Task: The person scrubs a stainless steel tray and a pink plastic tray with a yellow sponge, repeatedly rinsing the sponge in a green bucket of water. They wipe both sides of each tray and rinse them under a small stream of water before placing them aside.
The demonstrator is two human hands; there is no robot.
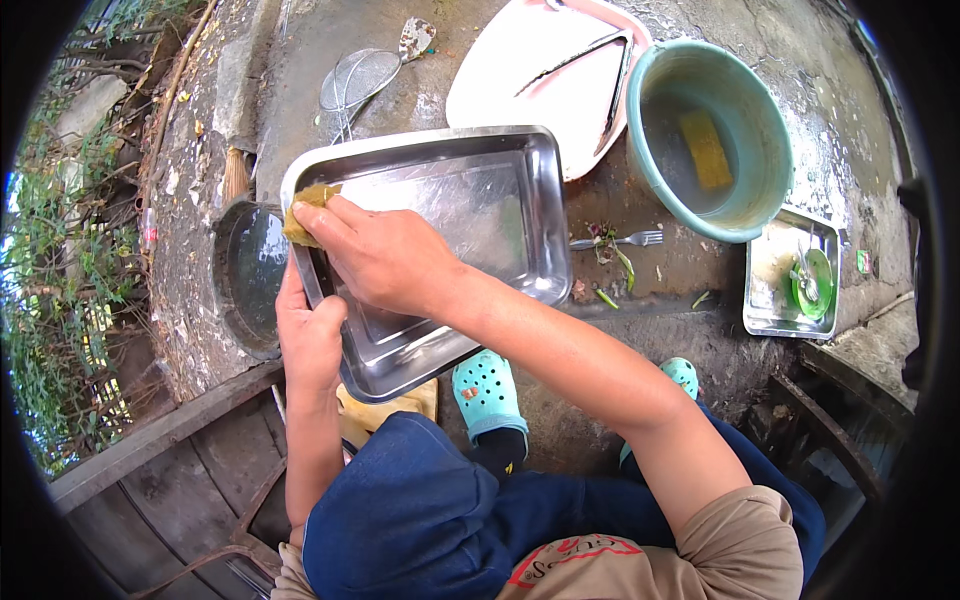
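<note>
A rectangular stainless steel tray [450, 202] is tilted above my lap, its inside facing up. My left hand [309, 315] grips its left rim, with the thumb over the edge and the fingers partly hidden behind it. In my right hand [382, 251] is a yellow-green sponge [304, 217], pressed on the tray's upper left corner; my right forearm crosses over the tray. Right of the tray, a metal fork [645, 238] lies on the wet ground beside vegetable scraps [604, 234].
A teal plastic tub [784, 150] holds cloudy water and a yellow sponge [705, 150]. Around it are a pink-white basin [510, 67] and a smaller metal tray [765, 300] with a green dish [821, 281]. Wire strainers [360, 79] lie behind; a dark water-filled basin [259, 262] stands left.
</note>
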